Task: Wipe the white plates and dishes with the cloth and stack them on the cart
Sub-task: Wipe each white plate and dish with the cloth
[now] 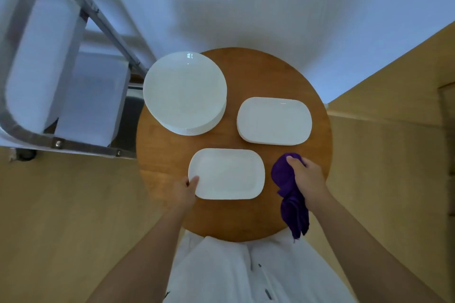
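Observation:
On the round wooden table (pixel 246 216) lies a white rectangular dish (pixel 227 173) near me. My left hand (pixel 184 190) pinches its left edge, thumb on the rim. My right hand (pixel 307 177) grips a bunched purple cloth (pixel 288 189) just right of that dish, and the cloth's tail hangs down over the table edge. A stack of round white plates (pixel 184 92) stands at the far left of the table. A low stack of white rectangular dishes (pixel 274 120) sits at the far right.
A metal-framed cart (pixel 56 140) stands left of the table, with white dishes stacked on it (pixel 41 56). A white wall rises behind the table. Wooden floor surrounds it, and a wooden panel edge (pixel 445 106) shows at the far right.

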`<state>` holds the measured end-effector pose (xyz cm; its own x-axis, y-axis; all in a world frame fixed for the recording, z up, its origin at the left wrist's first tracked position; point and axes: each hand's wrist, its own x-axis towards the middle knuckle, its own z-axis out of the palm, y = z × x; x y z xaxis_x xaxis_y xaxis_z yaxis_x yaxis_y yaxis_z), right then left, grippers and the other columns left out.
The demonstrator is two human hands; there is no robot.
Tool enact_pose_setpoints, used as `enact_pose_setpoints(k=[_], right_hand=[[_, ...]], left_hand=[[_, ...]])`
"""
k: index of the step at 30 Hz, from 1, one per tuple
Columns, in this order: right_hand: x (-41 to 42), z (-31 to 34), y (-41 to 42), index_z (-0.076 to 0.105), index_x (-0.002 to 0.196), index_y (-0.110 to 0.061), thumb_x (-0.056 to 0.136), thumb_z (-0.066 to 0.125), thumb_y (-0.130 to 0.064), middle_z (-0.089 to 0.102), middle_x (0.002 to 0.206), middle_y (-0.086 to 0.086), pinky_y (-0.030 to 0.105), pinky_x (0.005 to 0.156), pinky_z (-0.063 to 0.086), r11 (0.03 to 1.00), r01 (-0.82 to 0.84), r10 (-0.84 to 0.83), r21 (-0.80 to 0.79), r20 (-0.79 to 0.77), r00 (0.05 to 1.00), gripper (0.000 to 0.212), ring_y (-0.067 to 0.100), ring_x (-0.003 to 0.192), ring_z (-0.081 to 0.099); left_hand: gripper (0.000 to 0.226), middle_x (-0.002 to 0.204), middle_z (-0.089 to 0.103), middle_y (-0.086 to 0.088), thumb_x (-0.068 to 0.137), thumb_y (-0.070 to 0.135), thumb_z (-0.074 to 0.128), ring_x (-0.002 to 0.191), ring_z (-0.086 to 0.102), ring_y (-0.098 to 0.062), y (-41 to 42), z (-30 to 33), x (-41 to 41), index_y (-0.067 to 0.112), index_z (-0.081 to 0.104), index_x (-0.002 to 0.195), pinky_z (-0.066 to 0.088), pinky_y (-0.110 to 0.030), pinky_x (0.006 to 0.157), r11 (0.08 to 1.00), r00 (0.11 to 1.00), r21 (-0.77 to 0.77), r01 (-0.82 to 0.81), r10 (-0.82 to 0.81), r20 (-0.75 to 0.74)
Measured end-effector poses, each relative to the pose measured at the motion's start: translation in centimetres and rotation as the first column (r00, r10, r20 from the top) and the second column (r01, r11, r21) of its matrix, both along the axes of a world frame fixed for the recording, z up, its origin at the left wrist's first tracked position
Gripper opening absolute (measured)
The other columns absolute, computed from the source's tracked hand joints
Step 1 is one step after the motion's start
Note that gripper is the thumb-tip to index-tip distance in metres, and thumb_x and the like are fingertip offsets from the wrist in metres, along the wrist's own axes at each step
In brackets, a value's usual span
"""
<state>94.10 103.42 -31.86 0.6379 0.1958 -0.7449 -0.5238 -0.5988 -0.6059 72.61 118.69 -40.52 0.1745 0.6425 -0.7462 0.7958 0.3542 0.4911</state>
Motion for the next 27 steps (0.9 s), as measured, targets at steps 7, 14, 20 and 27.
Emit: enact_pose_setpoints(k=[7,14,20,27], right_hand=[[0.8,-0.7,0.2,0.062,0.087,-0.026,0.092,0.057,-0.028,0.067,0.088,0.007,0.035,0.064,0.055,0.999,-0.033,0.033,-0.001,-0.025,0.999,0.008,0.025,0.077,0.067],[1.2,-1.0,0.0,0.063,0.083,-0.026,0.091,0.057,-0.027,0.066,0.079,0.004,0.034,0.059,0.053,0.999,-0.006,0.006,0.031,-0.003,1.000,0.010,0.021,0.067,0.065],[2.2,-0.7,-0.4,0.063,0.076,-0.026,0.089,0.058,-0.028,0.061,0.075,0.002,0.038,0.062,0.050,0.989,0.123,-0.128,0.077,0.064,0.990,0.014,0.021,0.068,0.060],[3.8,-0.9,-0.7,0.061,0.073,-0.023,0.090,0.057,-0.025,0.055,0.068,-0.002,0.036,0.060,0.045,0.982,0.163,-0.174,0.096,0.123,0.977,0.018,0.022,0.068,0.054]], left_hand=[[0.044,0.112,0.063,-0.016,0.100,0.040,0.042,0.104,0.060,-0.030,0.5,-0.4,0.3,0.002,0.059,0.114,0.049,-0.041,0.093,0.937,0.930,0.133,0.323,-0.288,-0.226],[0.054,0.097,0.063,-0.004,0.099,0.054,0.029,0.095,0.063,-0.020,1.6,-1.1,1.3,0.012,0.062,0.106,0.049,-0.030,0.081,0.763,0.644,-0.007,0.647,-0.551,-0.531],[0.047,0.068,0.051,0.005,0.101,0.046,0.033,0.068,0.054,-0.013,1.3,0.4,7.8,0.011,0.062,0.090,0.042,-0.024,0.061,0.626,0.609,0.145,0.766,-0.633,-0.478],[0.043,0.065,0.046,0.001,0.098,0.046,0.043,0.065,0.049,-0.014,1.6,0.2,17.0,0.011,0.047,0.075,0.037,-0.023,0.057,0.876,0.888,0.176,0.448,-0.414,-0.203]])
